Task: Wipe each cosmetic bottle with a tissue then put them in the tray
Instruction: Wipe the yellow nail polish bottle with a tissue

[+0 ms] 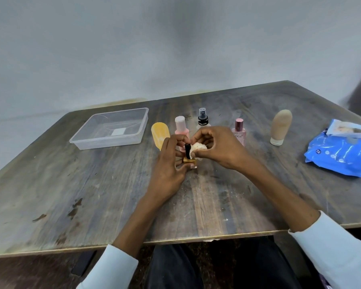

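Observation:
My left hand (168,163) grips a small amber bottle (190,161) with a black cap, upright on the table. My right hand (219,147) pinches a crumpled white tissue (198,148) against the bottle's cap. Behind my hands stand a yellow tube (160,132), a pink bottle (181,126), a clear spray bottle (203,118) with a black top, and a pink perfume bottle (239,130). A beige tube (280,126) stands on its cap farther right. The clear plastic tray (104,140) lies at the back left and holds no bottles.
A blue pack of wipes (340,157) lies at the right edge of the worn wooden table (92,195). A grey wall rises behind the table. My lap shows below the table's near edge.

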